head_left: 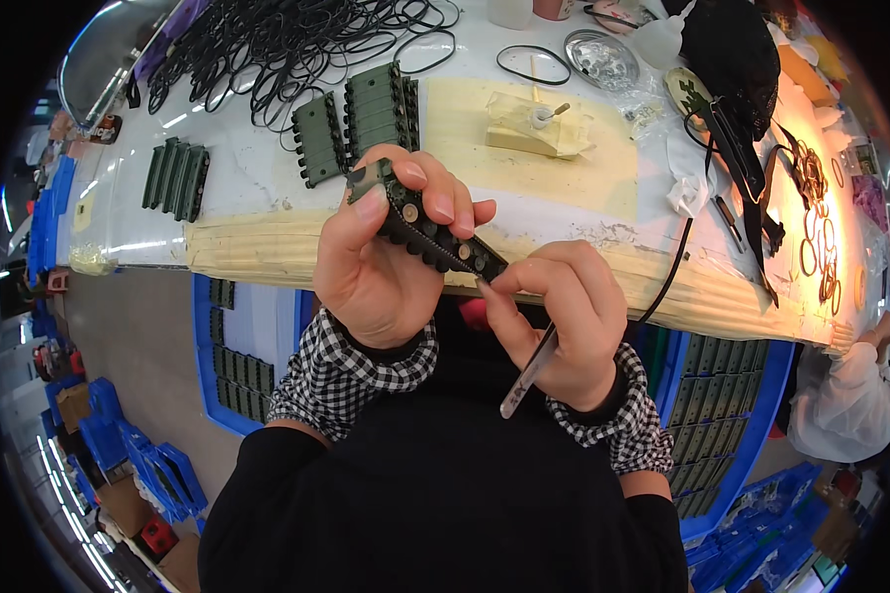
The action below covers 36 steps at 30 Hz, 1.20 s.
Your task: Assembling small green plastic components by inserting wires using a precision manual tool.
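Note:
My left hand [386, 252] is wrapped round a dark green toy tank chassis [374, 180], tilted down to the right, with round wheels along its side. A black toothed track [420, 247] runs along the chassis. At its lower right end, my right hand [564, 316] touches the track with thumb and forefinger closed together. Metal tweezers [529, 372] sit in the same hand, their broad end sticking out below the palm; the tips are hidden. Both hands are held in front of the table's near edge.
More green chassis [376, 109] stand on the table [267, 193], with another group [176, 178] farther left. Black rubber loops [287, 49] are heaped behind. A yellowish taped block [536, 128] and a metal dish [601, 59] lie farther right. Blue trays [783, 395] of parts flank me below.

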Each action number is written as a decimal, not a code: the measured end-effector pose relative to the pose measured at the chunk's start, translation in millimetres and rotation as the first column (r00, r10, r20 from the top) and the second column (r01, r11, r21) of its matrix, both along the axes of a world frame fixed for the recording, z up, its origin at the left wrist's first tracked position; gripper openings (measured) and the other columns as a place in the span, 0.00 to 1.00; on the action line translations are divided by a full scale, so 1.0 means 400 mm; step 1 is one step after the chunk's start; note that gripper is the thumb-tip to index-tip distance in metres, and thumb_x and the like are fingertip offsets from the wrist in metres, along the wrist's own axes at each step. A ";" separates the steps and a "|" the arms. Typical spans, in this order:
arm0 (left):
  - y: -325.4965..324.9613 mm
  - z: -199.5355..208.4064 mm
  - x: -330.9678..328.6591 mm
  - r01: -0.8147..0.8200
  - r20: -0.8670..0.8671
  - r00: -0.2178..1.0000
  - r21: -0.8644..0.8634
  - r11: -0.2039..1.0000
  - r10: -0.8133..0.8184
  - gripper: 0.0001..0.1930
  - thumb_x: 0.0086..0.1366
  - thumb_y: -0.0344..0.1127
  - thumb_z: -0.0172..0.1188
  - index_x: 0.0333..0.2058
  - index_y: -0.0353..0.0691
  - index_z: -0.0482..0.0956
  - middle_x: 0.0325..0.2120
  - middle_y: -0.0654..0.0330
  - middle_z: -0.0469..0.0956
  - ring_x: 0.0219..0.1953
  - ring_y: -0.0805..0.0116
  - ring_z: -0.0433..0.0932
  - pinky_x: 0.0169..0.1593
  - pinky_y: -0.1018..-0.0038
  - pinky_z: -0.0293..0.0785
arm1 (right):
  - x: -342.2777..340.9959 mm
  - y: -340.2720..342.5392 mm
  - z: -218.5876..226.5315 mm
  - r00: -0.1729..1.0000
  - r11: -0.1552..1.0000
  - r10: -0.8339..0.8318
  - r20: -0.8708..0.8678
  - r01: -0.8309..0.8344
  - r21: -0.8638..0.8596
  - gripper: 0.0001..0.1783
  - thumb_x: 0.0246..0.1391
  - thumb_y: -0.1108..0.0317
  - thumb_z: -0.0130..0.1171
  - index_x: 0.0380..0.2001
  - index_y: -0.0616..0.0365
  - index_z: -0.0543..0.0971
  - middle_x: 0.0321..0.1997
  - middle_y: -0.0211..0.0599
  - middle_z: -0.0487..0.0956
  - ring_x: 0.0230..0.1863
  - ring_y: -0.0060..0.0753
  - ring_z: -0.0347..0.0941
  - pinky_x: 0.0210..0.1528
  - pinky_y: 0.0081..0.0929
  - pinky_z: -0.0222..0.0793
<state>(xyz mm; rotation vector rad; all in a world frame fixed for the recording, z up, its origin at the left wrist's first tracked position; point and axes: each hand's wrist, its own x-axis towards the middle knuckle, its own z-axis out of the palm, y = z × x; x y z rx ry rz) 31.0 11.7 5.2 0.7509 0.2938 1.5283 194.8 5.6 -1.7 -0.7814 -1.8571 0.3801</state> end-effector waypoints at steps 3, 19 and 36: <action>-0.002 -0.009 -0.002 0.034 0.108 0.994 -0.110 0.993 -0.022 0.13 0.62 0.43 0.46 0.37 0.40 0.69 0.28 0.58 0.71 0.33 0.63 0.73 0.49 0.59 0.73 | 0.022 0.015 0.013 0.984 0.979 0.176 0.008 -0.174 -0.104 0.12 0.33 0.75 0.69 0.24 0.55 0.77 0.25 0.30 0.73 0.23 0.31 0.70 0.25 0.25 0.63; 0.007 -0.015 -0.009 0.286 0.237 0.929 0.033 0.958 -0.285 0.10 0.61 0.41 0.56 0.35 0.45 0.67 0.30 0.65 0.68 0.34 0.69 0.69 0.54 0.67 0.68 | 0.030 -0.015 0.032 0.981 0.918 0.141 -0.133 -0.180 -0.355 0.17 0.35 0.70 0.74 0.30 0.59 0.78 0.28 0.35 0.77 0.27 0.35 0.74 0.28 0.26 0.69; -0.001 -0.019 0.014 0.173 0.213 0.967 -0.124 0.977 -0.144 0.10 0.64 0.41 0.48 0.40 0.43 0.64 0.33 0.62 0.66 0.38 0.66 0.68 0.54 0.63 0.71 | 0.012 -0.019 -0.014 0.998 0.975 -0.010 -0.060 -0.003 -0.220 0.16 0.36 0.66 0.73 0.28 0.60 0.77 0.26 0.36 0.77 0.24 0.36 0.72 0.26 0.28 0.64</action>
